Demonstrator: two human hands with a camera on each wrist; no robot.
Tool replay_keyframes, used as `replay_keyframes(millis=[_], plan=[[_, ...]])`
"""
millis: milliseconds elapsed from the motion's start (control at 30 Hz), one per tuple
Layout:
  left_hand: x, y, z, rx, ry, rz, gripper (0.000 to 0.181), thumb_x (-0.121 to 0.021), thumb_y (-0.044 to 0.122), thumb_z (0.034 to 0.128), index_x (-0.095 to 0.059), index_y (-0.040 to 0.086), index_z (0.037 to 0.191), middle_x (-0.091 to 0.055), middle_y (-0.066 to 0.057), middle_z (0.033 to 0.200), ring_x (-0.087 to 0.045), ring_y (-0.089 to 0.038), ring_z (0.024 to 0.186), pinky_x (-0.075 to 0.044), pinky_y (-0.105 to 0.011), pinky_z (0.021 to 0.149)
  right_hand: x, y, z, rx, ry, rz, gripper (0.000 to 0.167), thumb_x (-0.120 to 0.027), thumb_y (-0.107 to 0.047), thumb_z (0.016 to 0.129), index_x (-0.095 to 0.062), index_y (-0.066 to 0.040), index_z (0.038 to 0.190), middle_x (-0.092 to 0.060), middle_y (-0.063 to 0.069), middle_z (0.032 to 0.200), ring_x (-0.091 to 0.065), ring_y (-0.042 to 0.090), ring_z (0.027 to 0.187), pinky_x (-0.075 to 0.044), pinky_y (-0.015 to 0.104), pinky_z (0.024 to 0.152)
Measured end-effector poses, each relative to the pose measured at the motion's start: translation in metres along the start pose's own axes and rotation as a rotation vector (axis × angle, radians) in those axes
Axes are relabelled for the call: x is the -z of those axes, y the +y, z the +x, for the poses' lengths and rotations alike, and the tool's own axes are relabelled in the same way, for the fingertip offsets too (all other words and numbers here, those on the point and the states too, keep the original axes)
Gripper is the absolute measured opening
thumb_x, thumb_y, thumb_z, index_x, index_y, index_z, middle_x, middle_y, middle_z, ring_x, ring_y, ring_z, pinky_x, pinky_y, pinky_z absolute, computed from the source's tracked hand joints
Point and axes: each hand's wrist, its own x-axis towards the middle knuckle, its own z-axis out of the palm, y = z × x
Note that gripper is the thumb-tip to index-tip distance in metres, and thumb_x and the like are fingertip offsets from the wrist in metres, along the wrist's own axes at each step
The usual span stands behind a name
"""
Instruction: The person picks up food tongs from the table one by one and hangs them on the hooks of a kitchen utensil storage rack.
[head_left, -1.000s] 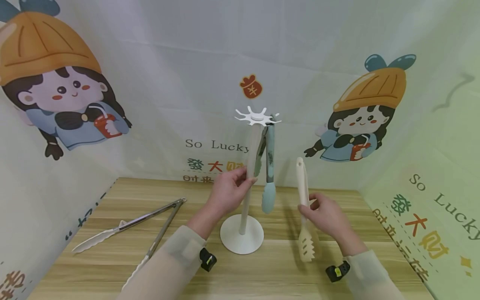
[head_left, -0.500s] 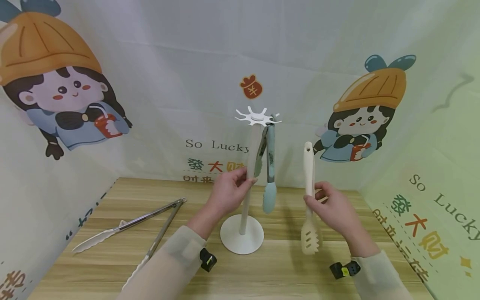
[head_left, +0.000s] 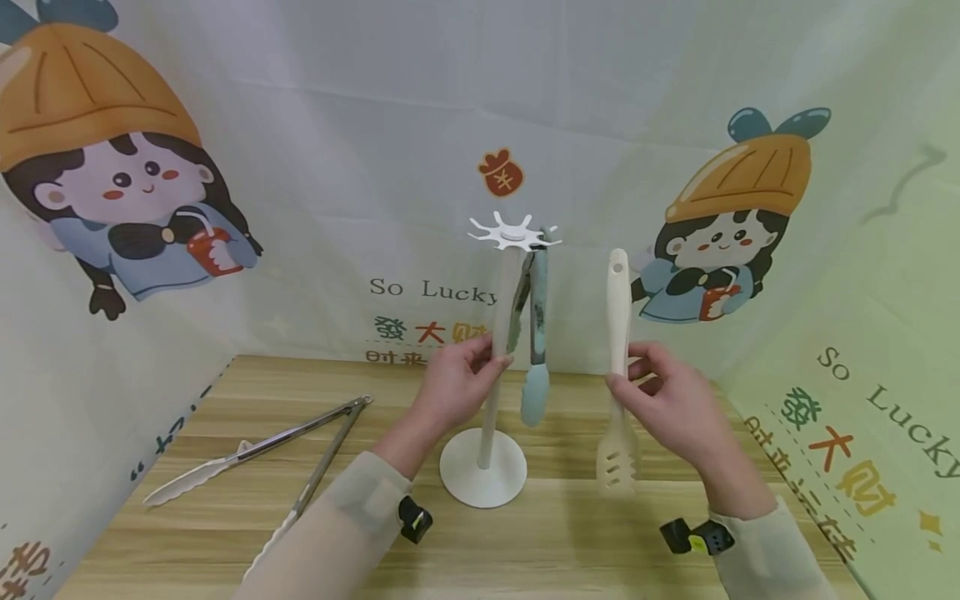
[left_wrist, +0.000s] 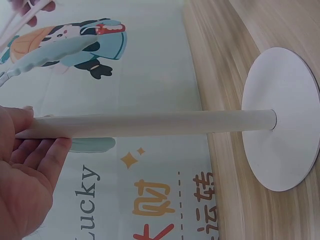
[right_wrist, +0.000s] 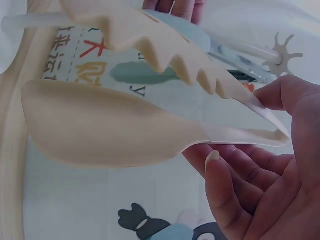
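In the head view my left hand (head_left: 459,379) grips the pole of a white stand (head_left: 483,479) topped by a ring of hooks (head_left: 514,234). Blue-green tongs (head_left: 538,308) hang from a hook on its right side, arms apart. Right of them, my right hand (head_left: 675,408) pinches cream tongs (head_left: 618,317), held upright above the table with the holed handle end up. The right wrist view shows their two heads, a smooth one (right_wrist: 100,125) and a toothed one (right_wrist: 145,35). In the left wrist view, fingers and thumb wrap the pole (left_wrist: 150,124).
Metal tongs with whitish tips (head_left: 300,429) lie spread on the wooden table (head_left: 420,550) at the left. A printed cloth (head_left: 337,167) with cartoon figures and lettering stands behind the table and along both sides.
My right hand has raised the cream tongs and shifted slightly to the right. My left hand keeps its place on the pole, and the hanging tongs have barely moved.
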Motion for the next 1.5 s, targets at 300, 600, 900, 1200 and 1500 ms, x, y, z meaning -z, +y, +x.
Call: replay_keyframes(millis=[300,600,900,1200,1500], plan=[[0.001,-0.002,0.0,-0.012,0.001,-0.008,0.036,-0.074,0.015,0.1063,-0.073,0.003,0.14,-0.082,-0.016,0.124,-0.081,-0.031,0.111,-0.068,-0.048,0.097,0.003,-0.023,-0.004,0.088,0.025,0.044,0.043,-0.074,-0.028,0.105,-0.064,-0.009,0.143,-0.075,0.012,0.108,-0.073,0.021,0.087,-0.061,0.028,0.071],[0.002,-0.003,0.0,-0.02,-0.006,-0.009,0.038,-0.073,0.015,0.1067,-0.071,0.002,0.142,-0.081,-0.017,0.127,-0.08,-0.032,0.115,-0.068,-0.048,0.098,0.003,-0.048,-0.01,0.156,0.012,0.099,0.042,-0.076,-0.023,0.104,-0.065,-0.008,0.142,-0.077,0.01,0.107,-0.073,0.016,0.084,-0.061,0.026,0.069],[0.001,-0.003,0.0,-0.035,0.002,-0.022,0.037,-0.074,0.012,0.1061,-0.072,0.0,0.141,-0.081,-0.019,0.125,-0.08,-0.033,0.112,-0.069,-0.048,0.095,-0.003,-0.064,-0.012,0.219,-0.006,0.127,0.04,-0.077,-0.019,0.102,-0.067,-0.009,0.139,-0.076,0.009,0.104,-0.075,0.017,0.084,-0.063,0.029,0.069],[0.001,-0.002,-0.001,-0.035,0.002,-0.018,0.035,-0.074,0.011,0.1056,-0.073,0.001,0.138,-0.082,-0.019,0.123,-0.08,-0.032,0.111,-0.069,-0.046,0.095,-0.013,-0.076,-0.011,0.267,-0.045,0.159,0.037,-0.075,-0.018,0.104,-0.068,-0.009,0.138,-0.076,0.008,0.102,-0.074,0.015,0.082,-0.063,0.03,0.067],[0.0,-0.003,0.0,-0.045,0.003,-0.013,0.032,-0.074,0.01,0.105,-0.075,0.003,0.136,-0.082,-0.018,0.122,-0.081,-0.031,0.111,-0.069,-0.044,0.095,-0.02,-0.08,-0.01,0.269,-0.075,0.18,0.035,-0.073,-0.016,0.105,-0.067,-0.007,0.138,-0.075,0.009,0.1,-0.074,0.016,0.082,-0.064,0.032,0.07]])
